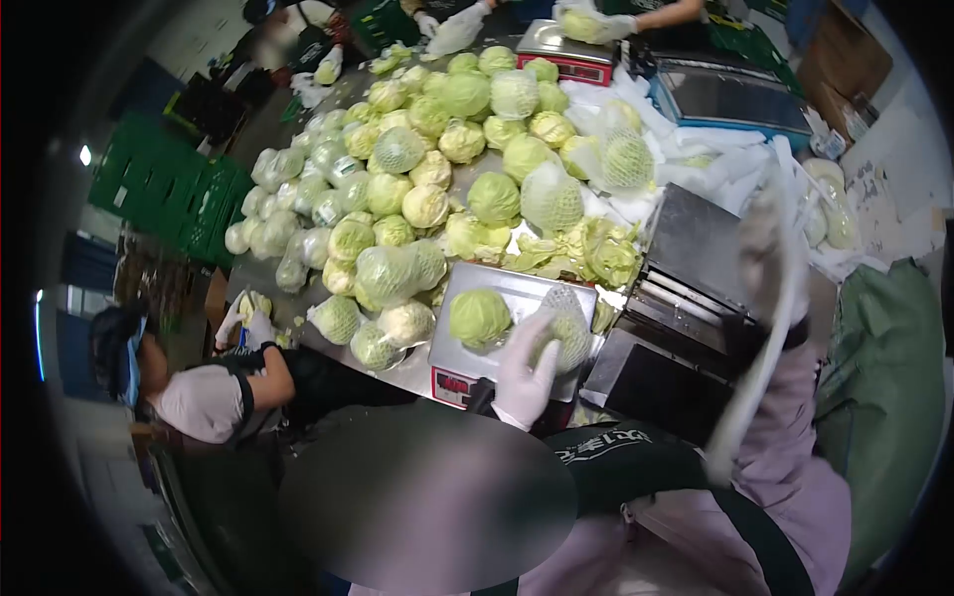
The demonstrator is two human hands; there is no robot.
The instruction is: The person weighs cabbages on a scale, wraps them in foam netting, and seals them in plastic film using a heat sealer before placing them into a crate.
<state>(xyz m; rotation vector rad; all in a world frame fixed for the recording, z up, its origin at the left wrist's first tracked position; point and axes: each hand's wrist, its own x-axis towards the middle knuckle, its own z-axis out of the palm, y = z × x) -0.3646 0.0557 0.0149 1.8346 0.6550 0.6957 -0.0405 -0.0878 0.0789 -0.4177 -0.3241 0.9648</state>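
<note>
My left hand (524,375), in a white glove, has its fingers and thumb around the near side of a cabbage in a white foam net (564,333). That cabbage sits at the right edge of a metal weighing scale (512,283) with a red display. Left of it on the same scale lies a bare green cabbage (479,317). My right hand (763,243) is raised over the dark machine at the right, heavily smeared by motion. A long, blurred white strip (770,348) hangs beside it, running down past my sleeve; I cannot tell whether the hand grips it.
A big pile of cabbages (427,114), some netted or bagged, covers the table. Loose leaves (606,250) lie behind the scale. White foam nets (706,159) are heaped back right. A co-worker (214,397) stands at left, others across the table. Green crates (164,184) are stacked left.
</note>
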